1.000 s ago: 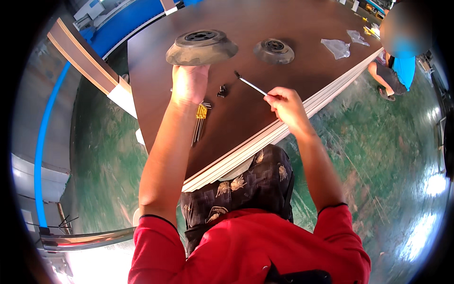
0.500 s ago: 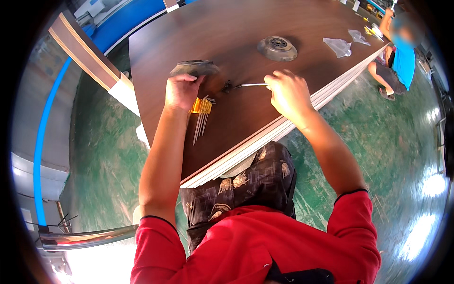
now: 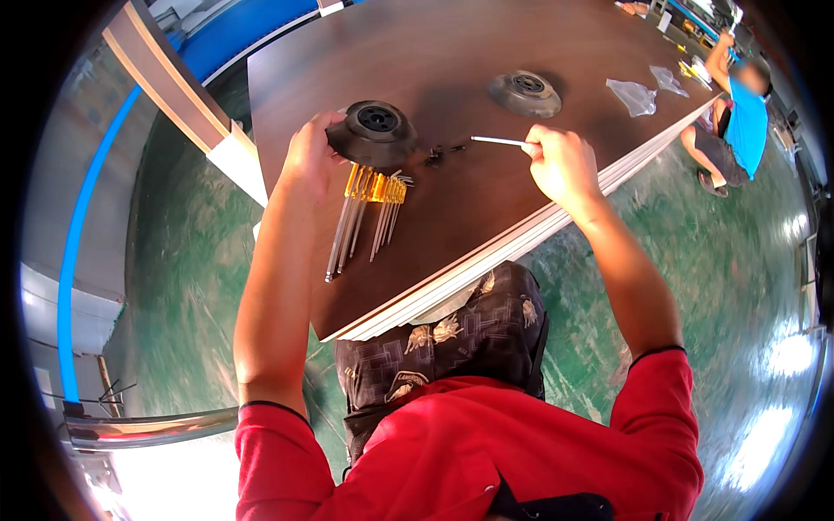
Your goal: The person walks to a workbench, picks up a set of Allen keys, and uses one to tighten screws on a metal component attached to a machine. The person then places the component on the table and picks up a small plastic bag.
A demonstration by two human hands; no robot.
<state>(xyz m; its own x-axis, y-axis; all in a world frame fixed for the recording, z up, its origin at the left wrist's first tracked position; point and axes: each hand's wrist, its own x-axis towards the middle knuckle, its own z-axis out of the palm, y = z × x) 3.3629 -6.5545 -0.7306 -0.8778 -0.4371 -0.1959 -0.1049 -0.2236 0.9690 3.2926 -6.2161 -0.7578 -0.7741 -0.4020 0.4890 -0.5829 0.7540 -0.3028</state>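
Note:
My left hand grips the rim of a dark, dished metal disc with a black hub, tilted so the hub's holes show. In my closed right hand is a thin metal hex key, its free end pointing left toward the disc but apart from it. Between them on the brown panel lies a small heap of black screws. An orange holder with several hex keys rests just below the disc. A second similar disc lies farther back, hub up.
Crumpled clear plastic bags lie at the right of the stacked panels, whose pale edge runs along my side. A co-worker in a blue shirt crouches at the far right. A tall brown panel frame stands at the left.
The disc in my left hand has tipped up to show its hub, uncovering more of the hex key set. My right hand has drawn the hex key away from the screws, to the right.

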